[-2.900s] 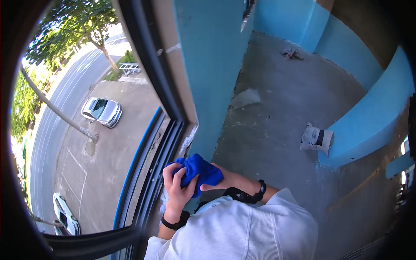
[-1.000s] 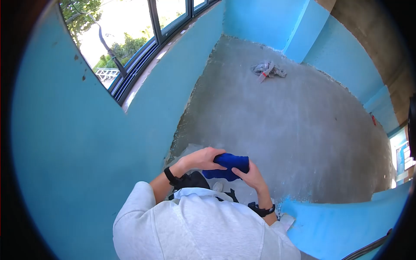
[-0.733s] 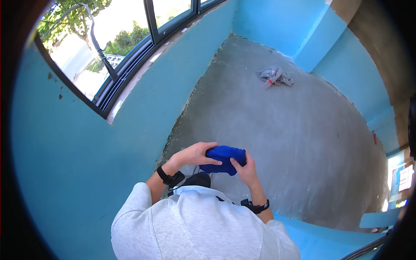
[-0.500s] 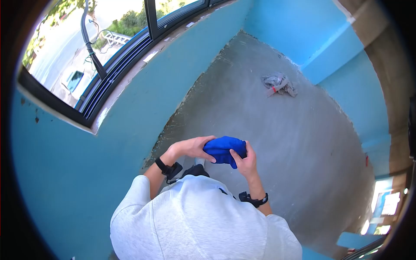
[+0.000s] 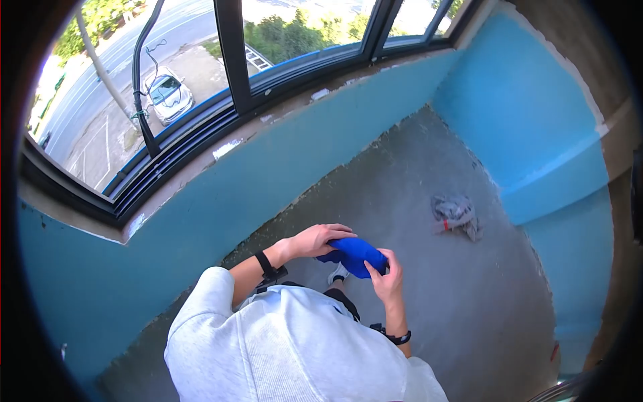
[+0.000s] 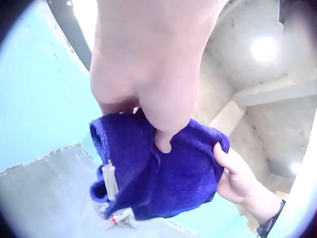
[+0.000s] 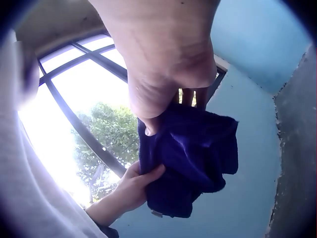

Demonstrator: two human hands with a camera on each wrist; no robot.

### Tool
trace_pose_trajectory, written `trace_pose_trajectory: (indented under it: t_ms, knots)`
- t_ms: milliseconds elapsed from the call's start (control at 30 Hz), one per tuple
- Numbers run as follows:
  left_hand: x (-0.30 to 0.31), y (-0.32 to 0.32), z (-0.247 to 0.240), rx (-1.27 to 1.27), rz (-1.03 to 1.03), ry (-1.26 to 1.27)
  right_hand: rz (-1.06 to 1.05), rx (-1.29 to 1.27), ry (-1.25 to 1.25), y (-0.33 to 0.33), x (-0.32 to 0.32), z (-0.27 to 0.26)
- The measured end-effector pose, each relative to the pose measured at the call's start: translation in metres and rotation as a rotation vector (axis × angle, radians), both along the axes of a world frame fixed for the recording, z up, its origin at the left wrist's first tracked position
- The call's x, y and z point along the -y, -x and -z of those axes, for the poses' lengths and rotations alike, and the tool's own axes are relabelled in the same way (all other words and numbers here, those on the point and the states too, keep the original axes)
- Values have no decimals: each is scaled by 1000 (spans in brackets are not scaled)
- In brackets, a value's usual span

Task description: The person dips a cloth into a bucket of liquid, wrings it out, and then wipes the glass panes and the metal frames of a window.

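A folded blue cloth (image 5: pixel 360 256), fuzzy like a towel, is held up between both hands in front of the body. My left hand (image 5: pixel 320 240) grips its left end, with the thumb laid over the near face in the left wrist view. At the other end, my right hand (image 5: pixel 387 280) pinches the cloth between thumb and fingers. A small white label (image 6: pixel 110 179) hangs at one edge of the folds. In the right wrist view the lower part of the cloth (image 7: pixel 198 153) droops in loose folds. Fingers behind the cloth are partly hidden.
A dark-framed window (image 5: pixel 234 80) with a rough sill (image 5: pixel 228 149) runs along the left, above a blue wall (image 5: pixel 268 181). A crumpled grey bag (image 5: pixel 455 214) lies on the concrete floor (image 5: pixel 402 174). One shoe (image 5: pixel 338 273) shows below the hands.
The bunched cloth has left the window ledge and is now spread into a folded shape between both hands. The head view turned away from the window, then swung partly back toward it.
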State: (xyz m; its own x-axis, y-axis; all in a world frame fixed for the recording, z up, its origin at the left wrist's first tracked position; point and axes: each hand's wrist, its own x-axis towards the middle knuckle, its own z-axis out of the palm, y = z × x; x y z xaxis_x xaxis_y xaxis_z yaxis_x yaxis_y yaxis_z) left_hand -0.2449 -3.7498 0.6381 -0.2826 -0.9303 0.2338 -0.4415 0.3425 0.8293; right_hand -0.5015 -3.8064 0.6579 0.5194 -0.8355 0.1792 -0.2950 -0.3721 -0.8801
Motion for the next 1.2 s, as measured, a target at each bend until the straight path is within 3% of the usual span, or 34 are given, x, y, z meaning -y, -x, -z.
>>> trace_pose_trajectory:
  t_ms: [133,200,267,333,400,433,500,600,667,700,733,800,867,933,967,1033,1100,1133,1200]
  knots:
    - [70,-6,14,-77,-243,-36,-120,-69,180,-6,108,16]
    - [96,-16,15,-61,-344,-304,-185,-161,212,-21,156,26]
    - [116,-25,-1,30,-355,-366,-240,-133,305,-45,200,25]
    - [130,-39,-18,149,-371,-503,-363,-205,23,-72,235,10]
    - [134,-60,-41,221,-404,-527,-480,-117,-42,-108,265,13]
    - [132,-72,-54,293,-399,-559,-563,-40,-123,-128,277,14]
    - [125,-96,-92,142,-519,-539,-676,33,-180,-171,295,-12]
    - [114,-116,-214,74,-875,-499,-809,287,-410,-242,299,-87]
    - [115,-128,-245,196,-1207,237,-818,413,-367,-292,304,-139]
    - [125,-145,-247,510,-1465,779,-794,526,-412,-319,300,-166]
    - [138,-153,-252,577,-1677,1173,-766,633,-451,-348,297,-191]
    - [173,-186,-237,397,-1300,1573,-706,696,-369,-406,299,-224]
    - [201,-210,-242,897,-1330,942,-691,823,-367,-468,302,-230]
    - [243,-256,-211,942,-1676,727,-704,816,-384,-501,299,-222]
    - [247,-282,-185,941,-1684,732,-636,847,-306,-513,294,-213]
    - [250,-324,-154,1190,-1659,705,-522,902,-41,-522,286,-195]
    - [254,-335,-141,1194,-1679,771,-355,1129,634,-537,286,-158]
    - [254,-335,-138,1205,-1697,839,-354,1132,635,-538,290,-149]
    - [244,-340,-133,1228,-1701,782,-524,887,1417,-539,300,-136]
